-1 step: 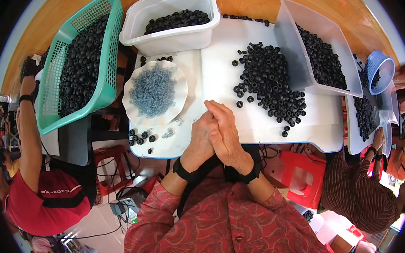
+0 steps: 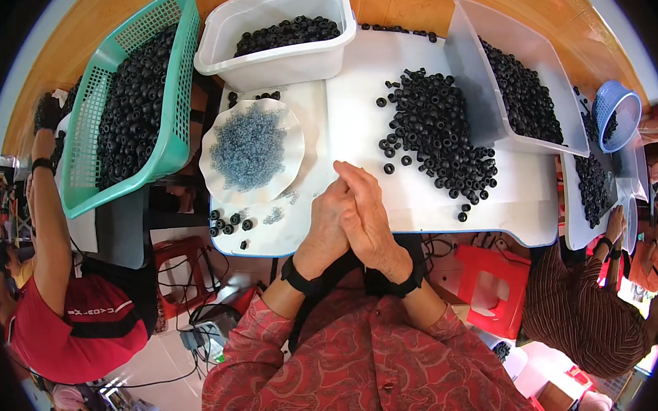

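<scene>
My left hand and my right hand are pressed palm to palm above the front edge of the white table. Their fingers are closed against each other, and whatever lies between the palms, if anything, is hidden. Left of them, a scalloped white dish holds a heap of small translucent grey-blue rings. To the right spreads a loose pile of black ring-shaped parts. Several more black parts are scattered at the table's left corner, beside a few stray translucent rings.
A white tub, a green basket and a clear bin hold black parts. A red stool stands below right. One co-worker in a red shirt is at left; another in a striped top is at right.
</scene>
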Motion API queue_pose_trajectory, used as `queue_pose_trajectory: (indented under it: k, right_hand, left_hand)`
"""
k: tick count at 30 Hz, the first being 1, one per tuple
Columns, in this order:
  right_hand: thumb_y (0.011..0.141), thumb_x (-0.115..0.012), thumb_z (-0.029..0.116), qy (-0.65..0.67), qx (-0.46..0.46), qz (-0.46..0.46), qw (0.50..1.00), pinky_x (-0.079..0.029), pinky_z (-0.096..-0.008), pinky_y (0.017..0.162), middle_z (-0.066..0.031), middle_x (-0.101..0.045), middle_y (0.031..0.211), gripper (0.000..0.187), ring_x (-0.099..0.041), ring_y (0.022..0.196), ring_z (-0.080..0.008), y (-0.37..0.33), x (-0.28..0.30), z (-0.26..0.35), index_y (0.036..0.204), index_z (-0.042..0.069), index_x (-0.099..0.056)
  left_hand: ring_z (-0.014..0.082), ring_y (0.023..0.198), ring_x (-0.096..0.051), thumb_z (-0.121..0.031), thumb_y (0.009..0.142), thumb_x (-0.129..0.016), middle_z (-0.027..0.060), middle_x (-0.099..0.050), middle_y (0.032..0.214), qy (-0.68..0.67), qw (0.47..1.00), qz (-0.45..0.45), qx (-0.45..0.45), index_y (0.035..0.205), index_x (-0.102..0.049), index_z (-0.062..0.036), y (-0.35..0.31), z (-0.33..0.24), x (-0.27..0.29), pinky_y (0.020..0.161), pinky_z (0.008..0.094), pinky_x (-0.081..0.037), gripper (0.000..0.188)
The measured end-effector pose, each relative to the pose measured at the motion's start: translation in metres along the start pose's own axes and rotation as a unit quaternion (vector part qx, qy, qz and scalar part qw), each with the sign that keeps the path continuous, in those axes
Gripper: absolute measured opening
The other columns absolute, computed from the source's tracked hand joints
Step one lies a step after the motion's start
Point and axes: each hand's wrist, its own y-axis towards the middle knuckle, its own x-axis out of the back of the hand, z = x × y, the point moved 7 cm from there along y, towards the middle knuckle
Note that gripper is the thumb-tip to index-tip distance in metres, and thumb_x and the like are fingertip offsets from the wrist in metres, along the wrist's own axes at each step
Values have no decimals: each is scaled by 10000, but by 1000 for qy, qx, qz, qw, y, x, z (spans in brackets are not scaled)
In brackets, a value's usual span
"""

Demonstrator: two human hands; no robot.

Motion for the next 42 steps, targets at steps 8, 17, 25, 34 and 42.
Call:
queue_pose_trajectory:
  k: [8, 17, 25, 34, 42]
  right_hand:
    - [1061, -432, 220, 198, -84, -170, 962, -467, -387, 1024, -156, -502, 1315, 370, -541, 1194, -221, -26, 48, -23, 1304, -54, -490]
    - [954, -603, -4, 73, -103, -161, 979, -521, -280, 848, -91, -640, 1066, 202, -634, 955, -159, -36, 49, -25, 1155, -18, -622]
    - [905, -658, -21, 25, -74, -112, 991, -522, -265, 761, -100, -665, 996, 175, -648, 859, -158, -27, 43, -9, 1080, -17, -665]
    - [911, -662, -13, 103, -129, -130, 978, -512, -246, 728, -81, -667, 948, 124, -646, 830, -135, -35, 42, -12, 1034, -10, -676]
    - [910, -656, -23, 73, -118, -123, 983, -502, -231, 729, -71, -654, 949, 87, -630, 824, -124, -30, 46, 4, 993, -12, -678]
  left_hand:
    - [331, 704, -645, -43, 813, -743, 126, -621, 883, -25, 999, -14, 22, 963, -684, -14, -2, 4, 11, 620, 392, -514, 163]
    - [121, 699, -640, 16, 878, -686, 64, -655, 899, -251, 954, -3, 163, 1068, -708, -9, -16, 29, 11, 608, 256, -523, 193]
    - [109, 776, -663, 20, 941, -624, 63, -677, 977, -461, 858, 8, 226, 1136, -671, 28, -27, 34, -2, 688, 232, -576, 201]
    - [146, 871, -690, 58, 899, -662, 76, -671, 1043, -497, 848, 16, 182, 1173, -652, 28, -27, 13, 4, 787, 260, -609, 275]
    - [139, 832, -691, 57, 898, -661, 82, -688, 1000, -482, 856, 18, 184, 1156, -662, 26, -25, 6, 10, 753, 248, -601, 260]
